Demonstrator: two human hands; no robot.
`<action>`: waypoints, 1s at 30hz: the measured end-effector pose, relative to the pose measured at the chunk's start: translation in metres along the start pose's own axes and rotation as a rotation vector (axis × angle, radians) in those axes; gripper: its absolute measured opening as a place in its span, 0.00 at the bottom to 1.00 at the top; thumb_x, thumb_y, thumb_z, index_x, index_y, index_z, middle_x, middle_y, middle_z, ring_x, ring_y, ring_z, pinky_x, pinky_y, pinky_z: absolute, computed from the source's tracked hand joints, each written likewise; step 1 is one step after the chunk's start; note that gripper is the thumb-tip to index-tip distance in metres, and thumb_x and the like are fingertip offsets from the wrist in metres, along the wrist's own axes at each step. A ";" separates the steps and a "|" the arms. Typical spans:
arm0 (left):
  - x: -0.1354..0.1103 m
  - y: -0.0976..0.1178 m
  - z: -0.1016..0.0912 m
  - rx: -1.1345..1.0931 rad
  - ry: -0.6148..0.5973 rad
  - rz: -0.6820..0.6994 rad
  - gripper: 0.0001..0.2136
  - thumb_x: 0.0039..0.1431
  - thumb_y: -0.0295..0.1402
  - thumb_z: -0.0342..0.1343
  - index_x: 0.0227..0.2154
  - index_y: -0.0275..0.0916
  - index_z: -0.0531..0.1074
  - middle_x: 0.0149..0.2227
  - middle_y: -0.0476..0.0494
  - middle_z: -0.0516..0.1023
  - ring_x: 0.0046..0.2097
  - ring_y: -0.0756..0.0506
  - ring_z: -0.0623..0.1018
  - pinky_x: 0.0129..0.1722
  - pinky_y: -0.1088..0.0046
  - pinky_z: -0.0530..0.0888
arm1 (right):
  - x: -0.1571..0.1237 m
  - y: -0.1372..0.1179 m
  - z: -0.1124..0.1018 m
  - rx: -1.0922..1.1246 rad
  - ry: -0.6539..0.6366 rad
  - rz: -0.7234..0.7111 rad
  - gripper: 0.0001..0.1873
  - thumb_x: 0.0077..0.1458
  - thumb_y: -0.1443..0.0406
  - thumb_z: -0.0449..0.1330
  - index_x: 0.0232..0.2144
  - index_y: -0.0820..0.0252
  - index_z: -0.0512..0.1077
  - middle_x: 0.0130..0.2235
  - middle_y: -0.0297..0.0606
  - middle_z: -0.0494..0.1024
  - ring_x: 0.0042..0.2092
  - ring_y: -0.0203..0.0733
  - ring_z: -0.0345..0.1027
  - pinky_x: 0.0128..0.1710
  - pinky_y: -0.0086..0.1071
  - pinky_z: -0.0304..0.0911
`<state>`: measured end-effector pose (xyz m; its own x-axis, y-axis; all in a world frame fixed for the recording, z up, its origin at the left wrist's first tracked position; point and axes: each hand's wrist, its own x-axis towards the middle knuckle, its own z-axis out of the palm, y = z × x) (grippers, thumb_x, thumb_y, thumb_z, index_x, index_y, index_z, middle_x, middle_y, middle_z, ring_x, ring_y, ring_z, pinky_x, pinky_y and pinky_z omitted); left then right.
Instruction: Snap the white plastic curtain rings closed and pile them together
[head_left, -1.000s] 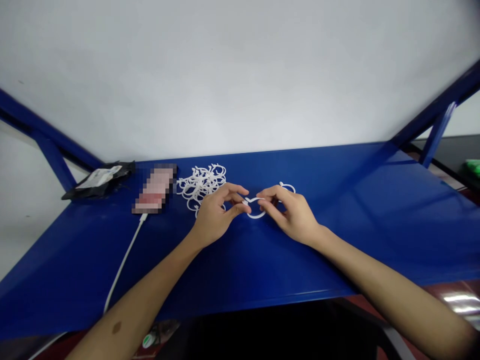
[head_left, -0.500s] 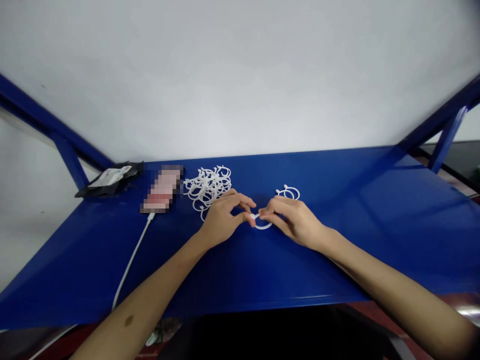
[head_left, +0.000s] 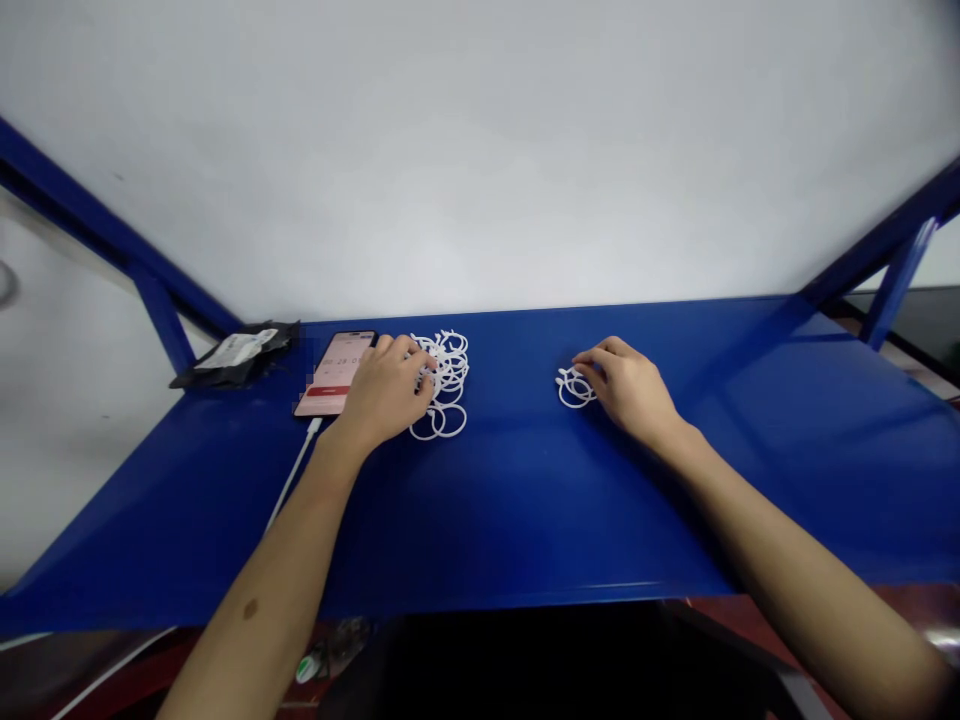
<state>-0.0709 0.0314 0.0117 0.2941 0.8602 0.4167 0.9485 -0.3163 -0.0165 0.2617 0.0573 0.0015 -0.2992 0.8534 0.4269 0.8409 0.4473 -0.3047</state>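
- Landmark: main heap of thin white plastic-looking rings (head_left: pixel 454 375), tangled, two loops at its near side.
- Far left of heap: flat black pouch with a white label (head_left: pixel 236 357).
- Left of heap: black-edged phone, screen lit (head_left: pixel 330 375), white charging cable (head_left: pixel 289 482) running toward the near edge. Risk: a wrist or sleeve snag on the cable could drag the phone.
- Heap's left edge: left hand (head_left: pixel 390 392), fingers half curled, thumb and index slightly apart; can't tell if it has a ring. Its back overlaps the phone in view. Risk: interlocked rings could lift as a clump.
- Right of heap, well apart: small ring cluster (head_left: pixel 575 390); right hand (head_left: pixel 630 388) at its right side, thumb and index nearly together; can't tell if pinching one. Risk: a brush by the fingers could scatter it.
- Surface, all around heap: smooth blue tabletop (head_left: pixel 517 500); light rings may slide.
- Room: pale wall (head_left: pixel 480 150) behind heap, blue metal-looking braces on its far left (head_left: pixel 161 310) and far right (head_left: pixel 900 280), reddish floor (head_left: pixel 885 620) below.
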 end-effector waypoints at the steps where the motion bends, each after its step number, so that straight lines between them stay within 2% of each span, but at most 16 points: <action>1: 0.000 -0.001 0.001 0.006 -0.009 0.008 0.07 0.60 0.29 0.54 0.38 0.39 0.77 0.41 0.40 0.74 0.44 0.38 0.69 0.46 0.58 0.68 | 0.000 0.001 0.000 -0.044 -0.015 0.021 0.09 0.64 0.63 0.58 0.41 0.59 0.78 0.41 0.42 0.76 0.33 0.42 0.70 0.33 0.37 0.65; 5: 0.000 0.003 -0.001 0.026 0.025 0.049 0.08 0.64 0.32 0.53 0.38 0.38 0.77 0.42 0.39 0.74 0.43 0.38 0.68 0.45 0.58 0.68 | -0.002 -0.009 0.000 -0.135 0.047 0.032 0.12 0.64 0.61 0.57 0.44 0.59 0.77 0.43 0.45 0.76 0.44 0.51 0.70 0.34 0.38 0.67; 8: 0.001 0.013 -0.006 0.031 0.081 0.086 0.09 0.64 0.32 0.53 0.39 0.38 0.77 0.42 0.40 0.75 0.43 0.39 0.69 0.43 0.59 0.68 | -0.005 -0.020 0.000 -0.096 0.075 -0.031 0.12 0.65 0.61 0.57 0.44 0.60 0.77 0.43 0.46 0.76 0.45 0.51 0.68 0.38 0.40 0.68; 13: 0.000 0.039 -0.011 0.013 0.126 0.162 0.07 0.64 0.31 0.53 0.38 0.38 0.77 0.42 0.40 0.77 0.44 0.39 0.70 0.42 0.59 0.68 | -0.014 -0.038 0.006 0.099 -0.015 -0.141 0.12 0.66 0.61 0.56 0.44 0.60 0.76 0.41 0.44 0.77 0.44 0.48 0.69 0.43 0.41 0.69; 18: -0.005 0.063 -0.004 -0.055 0.159 0.293 0.06 0.66 0.31 0.53 0.37 0.39 0.76 0.40 0.42 0.78 0.43 0.41 0.72 0.45 0.61 0.68 | -0.020 -0.055 0.013 0.331 -0.117 -0.134 0.11 0.66 0.60 0.56 0.44 0.59 0.75 0.41 0.40 0.79 0.44 0.45 0.72 0.48 0.41 0.67; 25: -0.009 0.080 0.004 -0.090 0.158 0.438 0.07 0.67 0.32 0.53 0.35 0.41 0.76 0.37 0.45 0.78 0.41 0.42 0.71 0.43 0.62 0.66 | -0.022 -0.065 0.011 0.643 -0.234 0.070 0.12 0.65 0.57 0.57 0.42 0.58 0.73 0.31 0.34 0.80 0.31 0.37 0.72 0.33 0.32 0.65; 30: -0.010 0.083 0.006 -0.131 0.149 0.449 0.06 0.67 0.32 0.54 0.35 0.42 0.75 0.36 0.47 0.78 0.40 0.43 0.71 0.43 0.63 0.66 | -0.022 -0.063 0.015 0.744 -0.222 0.081 0.11 0.63 0.57 0.58 0.40 0.58 0.73 0.32 0.33 0.79 0.31 0.37 0.72 0.33 0.30 0.66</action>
<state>0.0053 -0.0006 0.0005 0.6413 0.5639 0.5204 0.7066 -0.6984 -0.1140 0.2086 0.0141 -0.0012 -0.3988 0.8896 0.2227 0.3640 0.3765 -0.8519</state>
